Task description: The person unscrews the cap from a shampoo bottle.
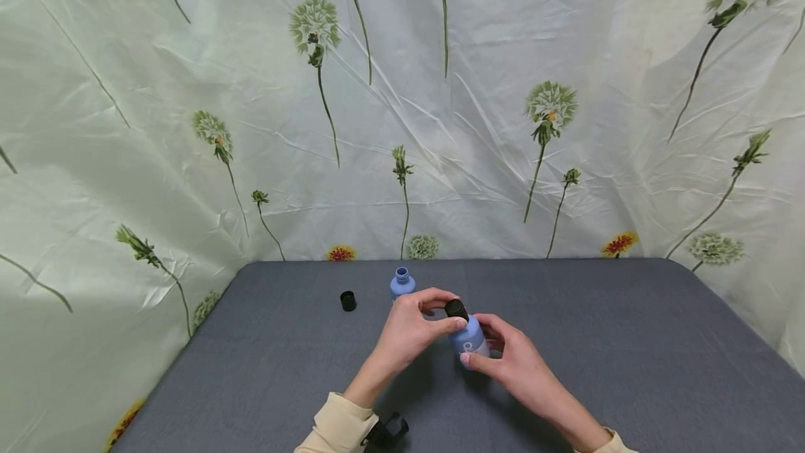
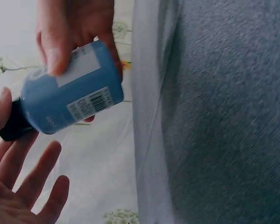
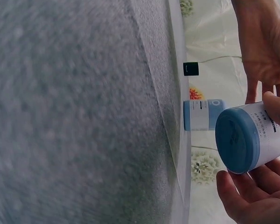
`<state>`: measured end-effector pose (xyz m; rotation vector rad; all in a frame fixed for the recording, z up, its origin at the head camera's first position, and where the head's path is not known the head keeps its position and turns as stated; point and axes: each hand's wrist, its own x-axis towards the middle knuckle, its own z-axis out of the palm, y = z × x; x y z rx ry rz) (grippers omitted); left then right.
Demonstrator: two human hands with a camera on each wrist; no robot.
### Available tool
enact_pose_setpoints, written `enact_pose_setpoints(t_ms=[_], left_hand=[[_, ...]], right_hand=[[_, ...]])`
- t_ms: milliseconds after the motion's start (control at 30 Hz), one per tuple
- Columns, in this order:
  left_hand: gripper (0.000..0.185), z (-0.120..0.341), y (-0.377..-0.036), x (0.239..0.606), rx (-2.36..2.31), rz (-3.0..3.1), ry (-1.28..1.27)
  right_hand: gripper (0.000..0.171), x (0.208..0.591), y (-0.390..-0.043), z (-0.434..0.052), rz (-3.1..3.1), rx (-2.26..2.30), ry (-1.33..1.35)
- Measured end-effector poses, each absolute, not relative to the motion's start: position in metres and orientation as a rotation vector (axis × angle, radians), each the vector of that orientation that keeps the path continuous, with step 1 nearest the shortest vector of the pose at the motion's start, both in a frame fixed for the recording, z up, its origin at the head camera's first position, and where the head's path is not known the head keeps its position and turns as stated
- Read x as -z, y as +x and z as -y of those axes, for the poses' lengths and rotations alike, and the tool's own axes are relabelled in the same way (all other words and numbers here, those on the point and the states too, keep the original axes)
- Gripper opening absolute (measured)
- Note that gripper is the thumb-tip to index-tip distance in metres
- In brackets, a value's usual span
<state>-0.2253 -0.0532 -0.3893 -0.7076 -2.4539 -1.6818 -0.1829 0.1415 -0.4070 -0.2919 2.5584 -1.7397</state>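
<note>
A blue bottle with a white label is held tilted above the grey table. My right hand grips its body, thumb on the label and fingers under the base. The thumb and fingers of my left hand pinch the bottle's black cap, also visible in the left wrist view as the black cap. The other fingers of the left hand are spread below it.
A second blue bottle, uncapped, stands on the table just behind my hands. A loose black cap lies to its left. A flower-printed cloth hangs behind and beside the table. The table's right half lies bare.
</note>
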Motion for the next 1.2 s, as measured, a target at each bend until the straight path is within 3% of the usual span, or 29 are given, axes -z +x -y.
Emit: enact_pose_setpoints(t_ms=[133, 367, 567, 867, 1200], left_hand=[[0.038, 0.052, -0.225, 0.390, 1.681, 2.458, -0.735], [0.047, 0.059, -0.227, 0.389, 1.724, 2.450, -1.136], [0.046, 0.064, -0.230, 0.387, 1.848, 2.364, -1.293], [0.042, 0.067, -0.234, 0.386, 1.864, 2.368, -1.264], [0.032, 0.067, -0.236, 0.389, 1.807, 2.409, -1.019]], right_hand=[[0.061, 0.407, -0.183, -0.143, -2.544, 1.760, -0.295], [0.061, 0.408, -0.185, -0.144, -2.518, 1.780, -0.351], [0.062, 0.408, -0.188, -0.144, -2.519, 1.771, -0.339], [0.063, 0.407, -0.187, -0.145, -2.499, 1.777, -0.327], [0.059, 0.408, -0.186, -0.144, -2.537, 1.745, -0.374]])
